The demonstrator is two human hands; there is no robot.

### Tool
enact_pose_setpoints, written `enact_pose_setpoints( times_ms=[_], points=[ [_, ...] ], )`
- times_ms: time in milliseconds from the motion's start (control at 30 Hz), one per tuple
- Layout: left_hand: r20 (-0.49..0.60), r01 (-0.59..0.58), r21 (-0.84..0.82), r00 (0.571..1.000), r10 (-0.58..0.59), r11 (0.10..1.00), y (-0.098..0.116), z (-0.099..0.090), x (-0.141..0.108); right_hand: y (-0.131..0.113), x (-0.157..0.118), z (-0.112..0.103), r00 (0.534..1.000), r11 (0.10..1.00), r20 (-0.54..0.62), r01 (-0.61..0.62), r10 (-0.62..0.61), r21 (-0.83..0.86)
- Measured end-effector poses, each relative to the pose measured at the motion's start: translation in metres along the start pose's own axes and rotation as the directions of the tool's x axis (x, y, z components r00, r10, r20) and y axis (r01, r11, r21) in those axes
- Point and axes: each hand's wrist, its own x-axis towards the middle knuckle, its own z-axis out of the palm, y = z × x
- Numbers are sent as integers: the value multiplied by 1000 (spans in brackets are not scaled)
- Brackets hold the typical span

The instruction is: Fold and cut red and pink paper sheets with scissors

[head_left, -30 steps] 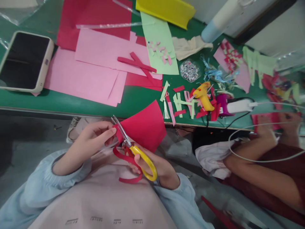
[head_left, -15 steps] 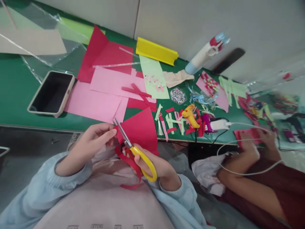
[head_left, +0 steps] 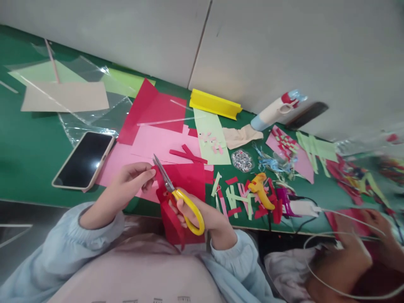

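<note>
My left hand point(head_left: 126, 185) pinches the left edge of a red felt-like sheet point(head_left: 191, 174) between thumb and fingers, in front of my body at the table's near edge. In my right hand point(head_left: 211, 216) is a pair of yellow-handled scissors point(head_left: 193, 210), fingers round the handles. Its blades point up and to the left, close to my left fingertips, lying across the sheet's edge. The blades look almost closed. A red strip point(head_left: 172, 219) hangs down below the blades; whether it is still joined to the sheet I cannot tell.
Pink sheets point(head_left: 151, 145) and a phone point(head_left: 84, 160) lie at the left. To the right are cut strips point(head_left: 233, 202), a yellow glue gun point(head_left: 261, 191), a dish of beads point(head_left: 242, 160) and a bottle point(head_left: 274, 111). A co-worker's hands point(head_left: 350, 229) work farther right, beside a white cable.
The view has tipped up, so the table sits lower in it. The red sheet has turned and now hangs more upright behind the scissors. Both hands keep their holds.
</note>
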Motion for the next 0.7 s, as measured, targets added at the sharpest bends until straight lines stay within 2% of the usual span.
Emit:
enact_pose_setpoints(
  times_ms=[67, 100, 233, 333, 433, 567, 700],
  points=[
    [-51, 3, 14, 999, -2, 1000, 0, -6, 7, 0, 11, -3, 993, 998, 108, -40, 45, -47],
    [-80, 10, 27, 997, -8, 1000, 1, -10, 10, 2, 16, -5, 991, 997, 124, -40, 47, -63],
    [-221, 47, 73, 975, -30, 996, 13, -26, 26, 17, 33, -9, 995, 995, 70, -76, 72, 59],
    [-354, 11, -18, 935, -17, 1000, 27, -32, 41, 29, 41, -8, 996, 968, 67, -74, 59, 239],
    [-470, -82, -182, 883, -13, 980, 39, -29, 59, 33, 44, -6, 999, 922, -37, 19, -5, 386],
    [-448, -195, -318, 893, 34, 928, 49, -10, 76, 27, 37, -12, 974, 883, -227, 130, -28, 450],
    [-293, -194, -382, 953, 81, 904, 64, 19, 84, 23, 22, -23, 924, 875, -376, 243, -77, 419]
  ],
)
